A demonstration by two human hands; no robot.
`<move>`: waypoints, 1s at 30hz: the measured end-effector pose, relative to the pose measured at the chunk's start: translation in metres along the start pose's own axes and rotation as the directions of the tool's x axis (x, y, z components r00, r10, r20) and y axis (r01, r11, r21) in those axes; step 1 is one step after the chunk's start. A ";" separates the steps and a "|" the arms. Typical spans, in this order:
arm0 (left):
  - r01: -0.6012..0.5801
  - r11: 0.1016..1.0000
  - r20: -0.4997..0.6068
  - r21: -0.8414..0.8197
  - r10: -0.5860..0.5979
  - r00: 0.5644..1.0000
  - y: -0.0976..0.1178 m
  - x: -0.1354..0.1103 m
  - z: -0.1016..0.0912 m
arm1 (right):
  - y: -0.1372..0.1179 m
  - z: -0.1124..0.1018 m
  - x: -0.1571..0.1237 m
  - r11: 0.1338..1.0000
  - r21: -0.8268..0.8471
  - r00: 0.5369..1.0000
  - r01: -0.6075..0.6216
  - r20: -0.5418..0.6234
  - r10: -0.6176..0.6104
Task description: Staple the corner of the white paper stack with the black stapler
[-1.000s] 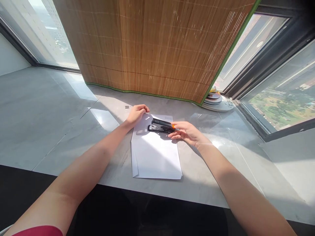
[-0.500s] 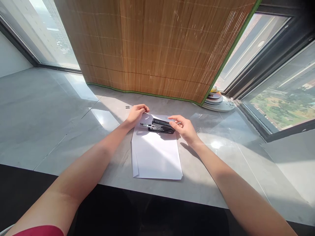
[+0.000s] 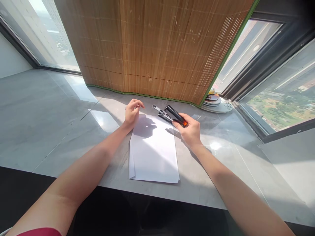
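My right hand grips a black stapler by its rear end, where a bit of orange shows. The stapler is swung open. Its silver staple channel points up and left, apart from the top arm. It is held above the far right corner of a stack of white paper. My left hand hovers by the stack's far left corner with its fingers curled in. Whatever those fingers may hold is too small or hidden to make out. The hand's shadow falls on the paper.
The paper lies on a grey tiled ledge with a dark front edge. A hanging bamboo blind borders the far side. Stacked plates stand at the back right, beside the window frame. A small dark thing peeks out behind my left hand.
My right hand has lifted the stapler off the paper and tilted its front away and up. My left hand has drawn back left from the paper's far edge, fingers curled.
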State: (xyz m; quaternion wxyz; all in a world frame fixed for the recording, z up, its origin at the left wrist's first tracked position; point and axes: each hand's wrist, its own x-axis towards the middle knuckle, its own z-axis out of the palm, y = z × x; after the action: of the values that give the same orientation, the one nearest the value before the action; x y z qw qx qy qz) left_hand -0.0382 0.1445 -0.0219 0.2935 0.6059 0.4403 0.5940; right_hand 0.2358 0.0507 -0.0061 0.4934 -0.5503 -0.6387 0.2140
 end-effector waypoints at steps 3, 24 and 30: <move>0.000 0.987 -0.094 -0.158 -0.015 0.995 0.011 -0.005 0.005 | 0.004 -0.002 0.001 0.993 -0.102 0.994 0.053 -0.087 -0.062; 0.641 0.668 0.623 -0.379 -0.327 0.710 0.008 -0.018 0.017 | 0.003 -0.005 -0.001 0.637 -0.341 0.722 0.691 0.271 -0.637; 0.530 0.792 0.575 -0.302 -0.292 0.764 0.008 -0.019 0.017 | 0.002 -0.006 0.000 0.630 -0.325 0.708 0.705 0.372 -0.601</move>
State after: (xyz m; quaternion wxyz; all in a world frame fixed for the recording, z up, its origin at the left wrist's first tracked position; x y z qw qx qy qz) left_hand -0.0181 0.1265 -0.0256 0.6546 0.5385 0.3251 0.4194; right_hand 0.2421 0.0494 -0.0052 0.3210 -0.3479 -0.8780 -0.0708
